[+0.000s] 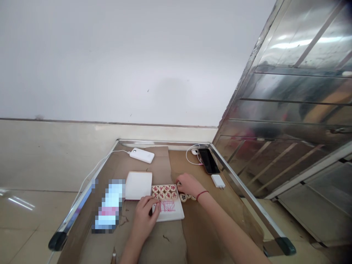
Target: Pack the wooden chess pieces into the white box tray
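- a white box tray [172,214] lies near centre on the cardboard-covered table [209,234], long axis running near to far.
- eight round xiangqi pieces [164,191] fill its far end in two rows of four.
- about three loose pieces [183,198] lie just right of the tray, under the right hand.
- the right hand [188,184], fingers curled, seems to pinch a piece at the tray's far right corner; grip partly hidden.
- the left hand [145,218] rests loosely spread on the tray's left edge.
- the white lid [139,185] lies just left of the tray.
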Tool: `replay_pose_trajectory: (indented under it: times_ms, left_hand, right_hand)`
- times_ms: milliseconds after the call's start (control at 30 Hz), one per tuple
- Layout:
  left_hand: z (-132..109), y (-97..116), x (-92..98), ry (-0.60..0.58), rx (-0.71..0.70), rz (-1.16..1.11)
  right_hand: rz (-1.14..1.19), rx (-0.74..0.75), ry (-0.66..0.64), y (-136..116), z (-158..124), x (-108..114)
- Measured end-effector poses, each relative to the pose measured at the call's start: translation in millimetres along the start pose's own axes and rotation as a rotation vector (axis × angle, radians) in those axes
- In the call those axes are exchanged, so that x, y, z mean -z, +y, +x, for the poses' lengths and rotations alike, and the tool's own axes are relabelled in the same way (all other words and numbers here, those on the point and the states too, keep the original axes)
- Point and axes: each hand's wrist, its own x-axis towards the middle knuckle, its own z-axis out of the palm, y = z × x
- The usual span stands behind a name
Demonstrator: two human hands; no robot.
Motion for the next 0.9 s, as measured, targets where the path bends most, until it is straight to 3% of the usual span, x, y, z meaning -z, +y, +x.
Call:
replay_pose_trajectory:
  times_ms: [167, 300, 433, 600, 900]
  left_hand:
    - [-2.1, -3.7, -1.5, 0.01, 0.015, 0.023]
    - [-3.2, -7.5, -3.8, 0.094, -0.014, 0.057]
    - [-5.2, -10.5, -4.0, 0.143, -0.074, 0.088]
    - [-8.9, -11.1, -1.4, 0.064, -0.088, 0.059]
    - [-4.1, 2.0, 2.7, 0.029, -0.02, 0.202]
  right_hand:
    - [0.038, -0.015, 0.09, 0.0, -3.0, 7.1]
    - [0.199, -0.007, 0.237, -17.6, -21.6, 13.4]
    - [0.64, 0.087, 0.349, -55.3, -46.2, -3.3]
    - [0.847, 0.105, 0.314, -83.2, -55.8, -31.6]
    - [0.969, -0.022, 0.384, -54.9, -58.7, -31.4]
